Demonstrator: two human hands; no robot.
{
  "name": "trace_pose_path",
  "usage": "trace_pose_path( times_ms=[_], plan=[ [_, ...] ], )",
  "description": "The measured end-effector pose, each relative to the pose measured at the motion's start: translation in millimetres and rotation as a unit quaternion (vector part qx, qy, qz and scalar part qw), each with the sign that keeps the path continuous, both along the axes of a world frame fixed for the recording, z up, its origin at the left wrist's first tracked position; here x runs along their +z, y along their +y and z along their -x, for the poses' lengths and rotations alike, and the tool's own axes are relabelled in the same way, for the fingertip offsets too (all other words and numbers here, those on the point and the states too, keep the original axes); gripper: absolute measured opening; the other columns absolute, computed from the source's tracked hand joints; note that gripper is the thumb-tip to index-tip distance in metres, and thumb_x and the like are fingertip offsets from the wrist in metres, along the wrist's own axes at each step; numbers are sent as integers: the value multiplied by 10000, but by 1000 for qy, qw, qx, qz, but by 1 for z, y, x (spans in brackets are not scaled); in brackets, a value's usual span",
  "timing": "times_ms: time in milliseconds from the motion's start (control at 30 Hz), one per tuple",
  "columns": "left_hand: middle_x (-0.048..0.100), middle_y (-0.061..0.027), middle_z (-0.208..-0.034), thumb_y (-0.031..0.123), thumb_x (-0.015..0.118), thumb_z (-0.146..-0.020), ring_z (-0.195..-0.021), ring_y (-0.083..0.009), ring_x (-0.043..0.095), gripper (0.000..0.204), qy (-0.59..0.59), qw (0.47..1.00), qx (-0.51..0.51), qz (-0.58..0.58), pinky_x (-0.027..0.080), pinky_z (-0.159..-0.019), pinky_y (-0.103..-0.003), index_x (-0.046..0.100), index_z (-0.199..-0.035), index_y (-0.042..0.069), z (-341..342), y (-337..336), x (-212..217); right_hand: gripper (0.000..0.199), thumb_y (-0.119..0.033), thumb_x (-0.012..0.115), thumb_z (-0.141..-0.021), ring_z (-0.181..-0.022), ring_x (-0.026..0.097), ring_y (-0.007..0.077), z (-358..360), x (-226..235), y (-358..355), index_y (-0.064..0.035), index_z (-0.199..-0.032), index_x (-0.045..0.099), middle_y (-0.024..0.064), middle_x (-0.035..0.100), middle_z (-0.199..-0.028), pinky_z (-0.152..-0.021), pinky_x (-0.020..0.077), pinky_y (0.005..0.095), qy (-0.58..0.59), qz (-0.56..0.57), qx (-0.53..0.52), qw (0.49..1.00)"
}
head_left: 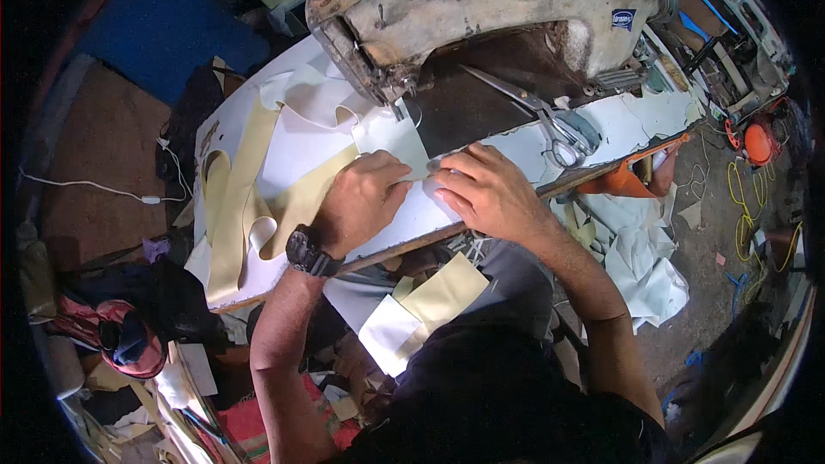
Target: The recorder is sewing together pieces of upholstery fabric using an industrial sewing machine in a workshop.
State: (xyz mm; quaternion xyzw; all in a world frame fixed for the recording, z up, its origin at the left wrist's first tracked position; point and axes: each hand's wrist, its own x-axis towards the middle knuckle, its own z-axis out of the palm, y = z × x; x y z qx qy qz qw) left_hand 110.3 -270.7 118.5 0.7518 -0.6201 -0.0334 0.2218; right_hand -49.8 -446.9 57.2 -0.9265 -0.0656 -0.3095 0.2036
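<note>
My left hand (365,198), with a dark watch at the wrist, rests closed over the end of a long cream strip (301,193), its fingertips at a white sheet piece (391,137). That piece lies below the needle end of an old, worn sewing machine (490,0). Just right of it my right hand (490,189) is on the white table's near edge, fingers bent and drawn together; what they pinch, if anything, is hidden. The strip loops loosely leftward over the table, its pale underside showing in places.
Metal scissors (537,112) lie on the machine bed, blades pointing left. Cut cream and white pieces (430,301) rest on my lap. Crumpled white sheeting (636,266) and a yellow cord (748,215) are on the floor at right. A blue panel (163,30) stands far left.
</note>
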Motion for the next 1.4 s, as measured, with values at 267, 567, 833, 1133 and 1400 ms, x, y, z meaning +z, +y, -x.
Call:
trace_pose_path(
  times_ms=[267, 567, 833, 1133, 1400],
  plan=[
    [708, -155, -1018, -16, 668, -878, -931, -327, 696, 164, -43, 999, -23, 8, 572, -809, -395, 711, -1036, -29, -4, 5, -8, 218, -117, 751, -849, -1006, 604, 260, 1, -1, 1, -27, -1044, 714, 74, 646, -1069, -920, 510, 403, 24, -3, -4, 1000],
    [720, -150, -994, -19, 680, -885, -872, -317, 714, 134, -32, 997, 32, 68, 581, -791, -371, 712, -1015, -35, 0, 4, -15, 356, -216, 765, -854, -1155, 580, 293, 4, -2, 31, -5, -1125, 673, 122, 623, -1226, -1026, 497, 432, -23, 76, 5, 997],
    [725, -150, -1007, 30, 665, -928, -864, -228, 695, 144, 157, 966, 158, 131, 548, -819, -324, 714, -1044, -40, -12, 4, -6, 625, -485, 660, -937, -1329, 464, 388, -19, -3, 63, 18, -1291, 550, 225, 519, -1352, -1168, 375, 501, 53, 84, 5, 995],
    [714, -184, -1072, -15, 647, -903, -950, -352, 711, 175, 70, 991, 46, 100, 568, -844, -391, 690, -1072, -32, -5, 8, -5, 776, -566, 589, -969, -1345, 449, 447, -34, -6, 77, 110, -1344, 519, 327, 481, -1388, -1187, 333, 560, 82, 81, 3, 993],
    [727, -180, -1025, -19, 634, -908, -897, -318, 726, 171, 121, 989, 54, 60, 573, -815, -378, 690, -1068, -40, -13, 8, -7, 793, -588, 577, -973, -1352, 428, 439, -32, -7, 77, 100, -1361, 509, 332, 459, -1394, -1195, 319, 559, 104, 95, -2, 990]
  ],
)
